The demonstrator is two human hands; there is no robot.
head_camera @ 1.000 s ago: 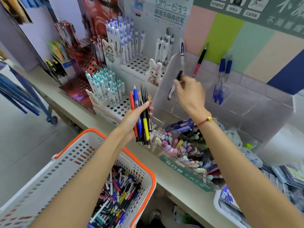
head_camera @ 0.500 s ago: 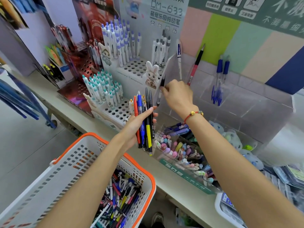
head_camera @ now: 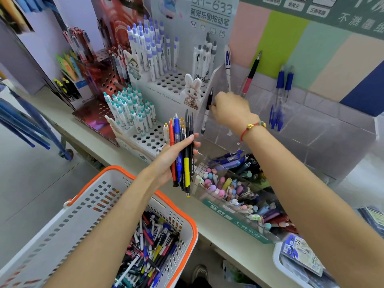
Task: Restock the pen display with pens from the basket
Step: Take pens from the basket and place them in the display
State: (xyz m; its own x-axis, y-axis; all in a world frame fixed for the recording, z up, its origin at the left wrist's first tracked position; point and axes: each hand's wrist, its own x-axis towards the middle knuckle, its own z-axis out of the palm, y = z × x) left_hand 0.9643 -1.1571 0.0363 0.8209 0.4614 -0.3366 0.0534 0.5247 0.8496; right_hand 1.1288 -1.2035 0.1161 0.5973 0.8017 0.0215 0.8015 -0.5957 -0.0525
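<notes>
Head view: left hand grips a bundle of pens as ready stock above the basket, while right hand pinches one black-and-white pen, lowering it into the clear display beyond.

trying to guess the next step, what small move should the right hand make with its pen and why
Probably lower the pen the rest of the way into the clear bin and let go. The right hand pinches it near its top, tip down, at the bin's left wall, above the floor. The left hand holds a bunch of pens waiting to be placed.
</notes>
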